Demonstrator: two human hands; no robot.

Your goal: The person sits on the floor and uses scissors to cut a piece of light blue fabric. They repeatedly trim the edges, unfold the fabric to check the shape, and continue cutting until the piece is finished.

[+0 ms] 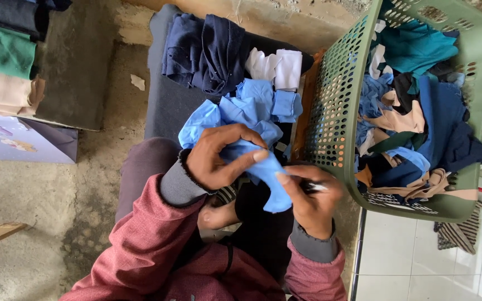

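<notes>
Pinching light blue cloth [263, 170] | left hand [216, 159] fingers clamped on it | right hand [311, 198] fingers closed, touching its edge

left hand [214, 159] grips light-blue cloth [263, 167] | right hand [311, 198] pinches it | green basket [419, 106] beside

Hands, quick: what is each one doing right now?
Left hand: closed on the light blue cloth.
Right hand: closed on a small dark tool, thumb touching the same cloth.
</notes>
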